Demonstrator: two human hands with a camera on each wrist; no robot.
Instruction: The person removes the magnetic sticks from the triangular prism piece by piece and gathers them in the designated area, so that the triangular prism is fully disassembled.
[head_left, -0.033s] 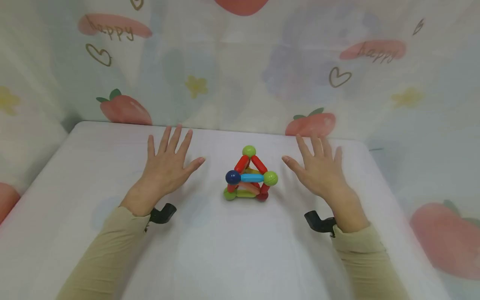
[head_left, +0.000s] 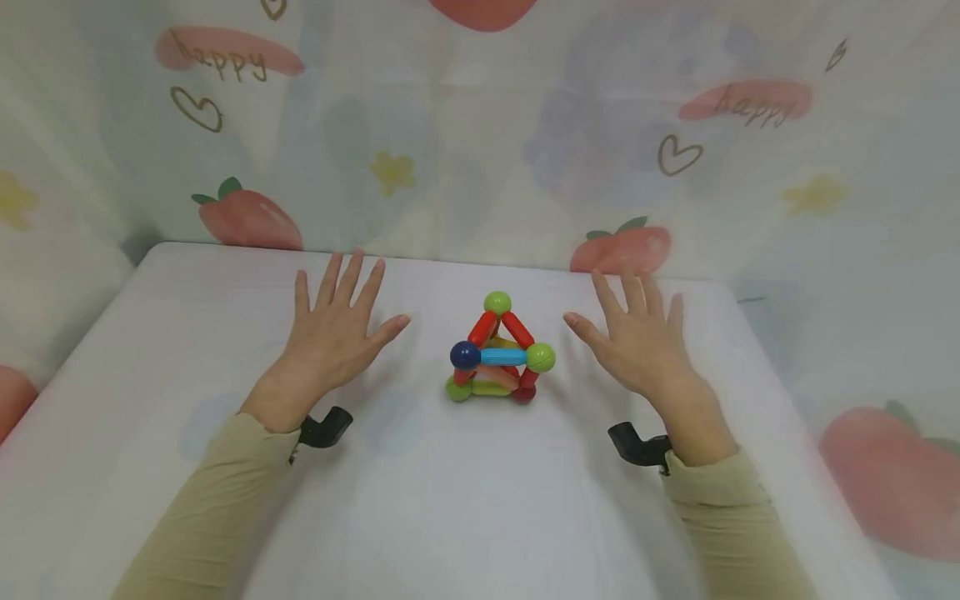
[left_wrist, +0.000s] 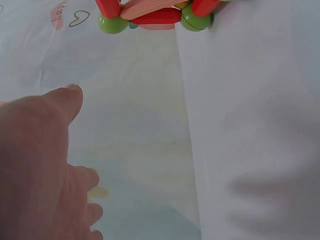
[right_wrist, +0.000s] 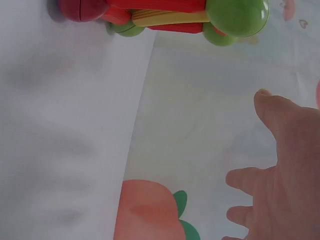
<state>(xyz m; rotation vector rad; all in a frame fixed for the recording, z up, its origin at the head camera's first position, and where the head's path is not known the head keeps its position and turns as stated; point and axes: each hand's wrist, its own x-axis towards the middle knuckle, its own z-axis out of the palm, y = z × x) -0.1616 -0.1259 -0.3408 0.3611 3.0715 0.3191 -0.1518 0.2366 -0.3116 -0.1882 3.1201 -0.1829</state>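
Note:
Between the two hands, a small frame built of toy rods and balls (head_left: 504, 357) stands on the white tabletop. It has red, blue, yellow, light green and pink rods, with green, dark blue and dark red balls at the joints. To its left is my left hand (head_left: 327, 346), palm down with fingers spread, holding nothing. My right hand (head_left: 643, 342) mirrors it on the other side, also with spread fingers and nothing held. Neither hand touches the frame. Both wrist views catch only part of the toy at the top, with a green ball (left_wrist: 113, 24) and a yellow rod (right_wrist: 170, 18) visible.
The white-covered table (head_left: 480, 517) ends at the back against a hanging cloth (head_left: 480, 133) printed with strawberries, hearts and "happy". A black angled piece (head_left: 327, 427) sits at the left wrist, and a similar black piece (head_left: 637, 444) at the right.

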